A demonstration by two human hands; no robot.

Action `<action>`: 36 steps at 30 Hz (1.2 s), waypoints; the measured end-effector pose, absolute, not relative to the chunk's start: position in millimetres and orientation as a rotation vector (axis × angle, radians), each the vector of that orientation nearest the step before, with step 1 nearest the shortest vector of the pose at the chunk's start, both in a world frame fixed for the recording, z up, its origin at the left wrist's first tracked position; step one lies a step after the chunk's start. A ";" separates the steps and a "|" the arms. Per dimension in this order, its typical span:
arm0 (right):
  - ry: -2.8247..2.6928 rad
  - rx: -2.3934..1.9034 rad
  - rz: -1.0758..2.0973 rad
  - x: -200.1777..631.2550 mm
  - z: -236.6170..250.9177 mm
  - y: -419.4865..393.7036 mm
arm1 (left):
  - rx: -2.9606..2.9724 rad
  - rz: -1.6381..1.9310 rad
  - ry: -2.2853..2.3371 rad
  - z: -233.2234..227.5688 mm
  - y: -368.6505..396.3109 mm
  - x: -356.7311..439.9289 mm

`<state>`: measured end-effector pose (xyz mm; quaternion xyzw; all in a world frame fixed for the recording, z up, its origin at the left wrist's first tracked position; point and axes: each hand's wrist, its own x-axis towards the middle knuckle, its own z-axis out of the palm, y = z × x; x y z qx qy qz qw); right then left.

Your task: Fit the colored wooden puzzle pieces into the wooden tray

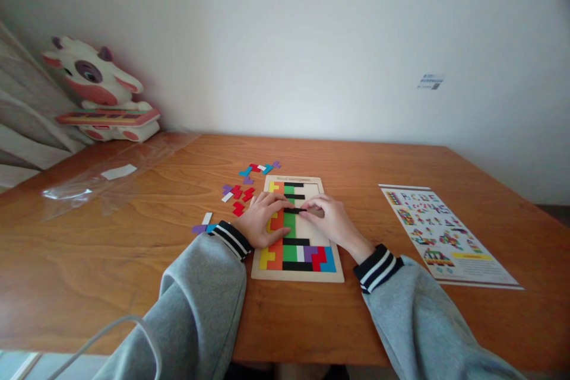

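Note:
A wooden puzzle board (335, 273) lies on the table in front of me, partly filled with coloured block pieces. My left hand (262, 219) rests on the board's left side, fingers spread over orange and yellow pieces. My right hand (330, 221) sits on the board's middle right. The fingertips of both hands meet at a short black bar piece (292, 211) lying on the board. Bare wood shows in the board's right part. Whether either hand pinches the bar or only touches it is unclear.
Loose red, purple, blue and white pieces (240, 193) lie left of the board. A printed pattern sheet (445, 236) lies to the right. A clear plastic bag (111, 181) and a cow toy (98, 92) are at the far left by the wall.

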<state>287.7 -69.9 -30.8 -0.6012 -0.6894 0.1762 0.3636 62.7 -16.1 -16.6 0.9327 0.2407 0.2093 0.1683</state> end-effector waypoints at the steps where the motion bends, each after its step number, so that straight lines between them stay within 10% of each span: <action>1: -1.768 -1.542 0.473 287.3 -30.3 -69.8 | 2.653 0.598 0.687 -16.3 -16.3 62.7; 36: -2.059 -1.357 0.415 290.2 -23.3 -82.0 | 2.762 0.687 0.607 -18.6 -11.2 60.7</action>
